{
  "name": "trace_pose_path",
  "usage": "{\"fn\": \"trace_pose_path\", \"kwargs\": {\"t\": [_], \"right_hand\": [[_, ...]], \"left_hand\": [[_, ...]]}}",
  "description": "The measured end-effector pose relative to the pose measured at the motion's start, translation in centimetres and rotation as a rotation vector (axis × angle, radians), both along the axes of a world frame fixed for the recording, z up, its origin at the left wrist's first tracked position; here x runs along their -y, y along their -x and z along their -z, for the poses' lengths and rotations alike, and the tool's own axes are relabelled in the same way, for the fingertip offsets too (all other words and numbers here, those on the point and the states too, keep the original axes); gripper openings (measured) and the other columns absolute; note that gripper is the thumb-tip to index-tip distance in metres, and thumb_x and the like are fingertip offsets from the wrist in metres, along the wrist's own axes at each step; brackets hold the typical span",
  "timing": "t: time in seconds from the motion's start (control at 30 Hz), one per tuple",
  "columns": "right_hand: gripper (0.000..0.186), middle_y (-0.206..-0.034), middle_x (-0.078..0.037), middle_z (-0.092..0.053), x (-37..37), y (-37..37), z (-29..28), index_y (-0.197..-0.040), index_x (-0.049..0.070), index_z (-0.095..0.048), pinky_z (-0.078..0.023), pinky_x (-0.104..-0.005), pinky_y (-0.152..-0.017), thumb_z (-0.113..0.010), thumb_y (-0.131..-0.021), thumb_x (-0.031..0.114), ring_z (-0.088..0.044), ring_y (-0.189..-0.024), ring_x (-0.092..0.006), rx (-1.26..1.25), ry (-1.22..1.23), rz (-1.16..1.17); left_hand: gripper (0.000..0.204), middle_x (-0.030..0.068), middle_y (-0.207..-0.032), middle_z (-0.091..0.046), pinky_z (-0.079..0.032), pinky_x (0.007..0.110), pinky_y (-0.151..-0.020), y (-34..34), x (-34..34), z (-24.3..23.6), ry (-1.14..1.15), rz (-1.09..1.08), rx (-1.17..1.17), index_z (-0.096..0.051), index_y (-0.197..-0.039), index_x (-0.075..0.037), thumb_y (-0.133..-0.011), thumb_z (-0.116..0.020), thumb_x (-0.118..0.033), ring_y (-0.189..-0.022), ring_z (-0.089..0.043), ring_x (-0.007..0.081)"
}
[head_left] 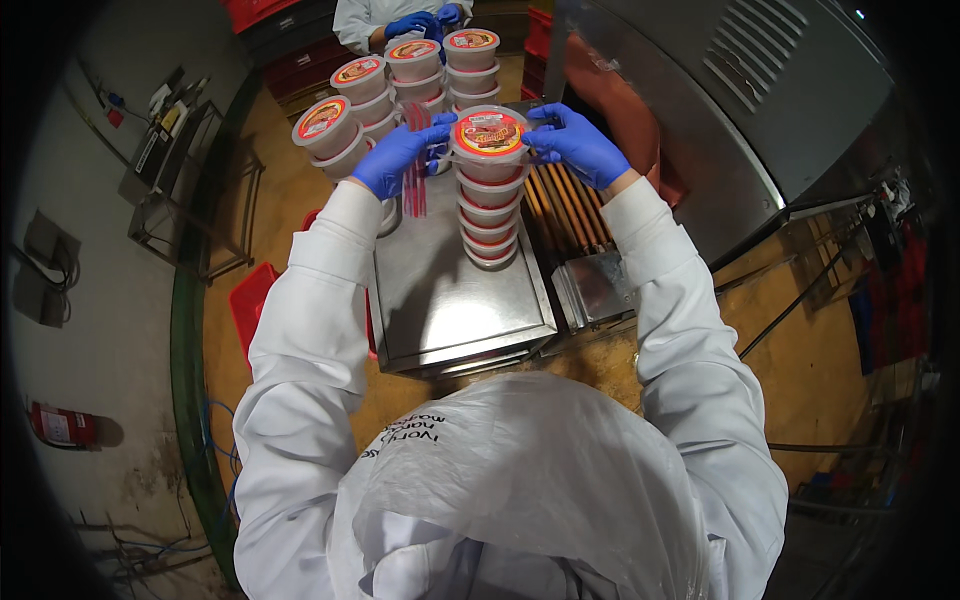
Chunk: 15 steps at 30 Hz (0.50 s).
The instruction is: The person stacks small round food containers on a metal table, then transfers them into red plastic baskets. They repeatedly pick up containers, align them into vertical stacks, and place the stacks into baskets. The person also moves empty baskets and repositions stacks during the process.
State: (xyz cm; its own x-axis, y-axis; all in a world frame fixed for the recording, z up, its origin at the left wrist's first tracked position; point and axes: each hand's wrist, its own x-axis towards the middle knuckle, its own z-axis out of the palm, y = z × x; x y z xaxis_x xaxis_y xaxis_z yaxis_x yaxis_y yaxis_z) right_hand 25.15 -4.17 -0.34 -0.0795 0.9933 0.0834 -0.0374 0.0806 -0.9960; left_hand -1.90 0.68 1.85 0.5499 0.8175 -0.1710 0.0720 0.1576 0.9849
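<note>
A tall stack of white plastic tubs (490, 193) stands on the steel table (440, 310), its top tub closed with a red and yellow labelled lid (489, 132). Clear film shows around this lid's rim. My left hand (402, 158), in a blue glove, is closed on a bundle of clear, red-printed plastic bands (416, 170) that hang down; its fingertips reach the lid's left side. At the lid's right edge, my blue-gloved right hand (580, 145) is closed, with fingers pinching the clear film there. The fingertips are partly hidden.
Several more stacks of lidded tubs (415, 62) stand at the table's far side. Beyond them are a co-worker's blue-gloved hands (420, 22). A roller conveyor (565, 205) and large steel machine (690, 110) flank the table's right. A red crate (250, 300) lies left.
</note>
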Motion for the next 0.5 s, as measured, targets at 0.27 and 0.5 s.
{"fn": "trace_pose_path", "kwargs": {"t": [0.27, 0.5], "right_hand": [[0.021, -0.085, -0.010, -0.064, -9.3, -1.9, -1.7, -0.103, 0.001, -0.060, -0.052, -0.0310, -0.074, -0.059, -0.089, 0.017, -0.063, -0.078, -0.0191, 0.808, -0.088, -0.155], [0.024, -0.088, -0.016, -0.058, -4.0, -0.2, -1.9, -0.094, 0.002, -0.051, -0.046, -0.0384, -0.078, -0.067, -0.081, 0.015, -0.057, -0.082, -0.0320, 0.803, -0.535, -0.126]], "left_hand": [[0.034, 0.0090, -0.086, -0.068, -0.049, 0.032, -0.069, -5.7, -8.6, -0.3, -0.535, 0.017, -0.651, -0.069, -0.105, -0.004, -0.089, -0.055, -0.030, -0.070, -0.060, 0.0187], [0.043, 0.0072, -0.089, -0.059, -0.051, 0.031, -0.069, 2.1, -8.8, 2.3, 0.372, 0.081, 0.381, -0.050, -0.127, 0.000, -0.096, -0.037, -0.027, -0.070, -0.058, 0.0181]]}}
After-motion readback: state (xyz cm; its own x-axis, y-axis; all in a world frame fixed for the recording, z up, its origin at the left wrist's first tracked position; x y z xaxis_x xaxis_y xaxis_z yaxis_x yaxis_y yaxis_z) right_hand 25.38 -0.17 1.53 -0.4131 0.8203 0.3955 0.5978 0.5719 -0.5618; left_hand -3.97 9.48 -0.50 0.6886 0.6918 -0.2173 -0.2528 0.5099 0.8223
